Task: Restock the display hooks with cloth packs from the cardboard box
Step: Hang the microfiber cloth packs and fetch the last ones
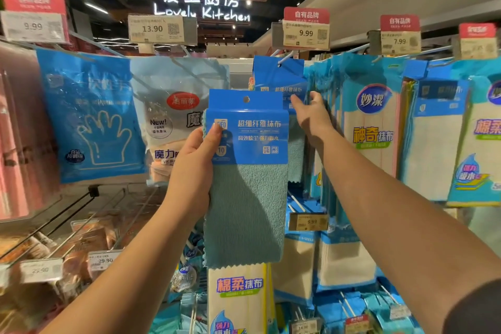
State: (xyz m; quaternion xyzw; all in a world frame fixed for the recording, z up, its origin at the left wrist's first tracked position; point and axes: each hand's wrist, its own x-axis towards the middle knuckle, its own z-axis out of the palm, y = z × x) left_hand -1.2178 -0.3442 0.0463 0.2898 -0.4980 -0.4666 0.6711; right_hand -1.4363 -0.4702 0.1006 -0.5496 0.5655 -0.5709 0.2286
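Step in hand: hanging 1 cloth pack (245, 179). Left hand (193, 168) grips it by its left edge, thumb on the blue header card, held up in front of the display. Right hand (311, 114), fingers relaxed, touches the pack already hung (282, 81) on the hook (284, 58). Next move, by judgement: align the header hole with the hook tip and slide on.
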